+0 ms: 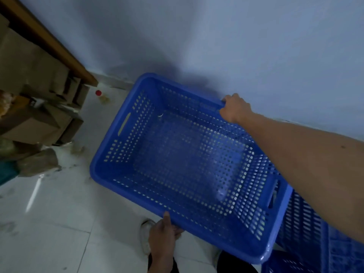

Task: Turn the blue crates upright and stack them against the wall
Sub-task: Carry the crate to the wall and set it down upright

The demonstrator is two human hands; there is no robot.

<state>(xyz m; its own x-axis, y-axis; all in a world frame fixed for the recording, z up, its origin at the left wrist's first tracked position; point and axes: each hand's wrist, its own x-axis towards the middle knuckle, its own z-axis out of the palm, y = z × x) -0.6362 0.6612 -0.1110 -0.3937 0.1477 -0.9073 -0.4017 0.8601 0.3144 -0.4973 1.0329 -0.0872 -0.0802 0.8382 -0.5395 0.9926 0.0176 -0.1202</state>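
A large blue perforated crate (183,160) is upright with its open top facing me, close to the pale wall (236,46). My right hand (235,108) grips its far long rim beside the wall. My left hand (164,233) grips the near long rim, thumb on top. The crate looks held slightly above the white tiled floor, though its underside is hidden. Another blue crate (307,229) lies to the lower right, partly behind the held one and my right forearm.
Cardboard boxes (37,123) are piled at the left under a wooden ledge (49,42). A small bottle with a red cap (99,94) stands on the floor near the wall. My shoe (144,237) is under my left hand. White floor tiles (59,223) spread to the lower left.
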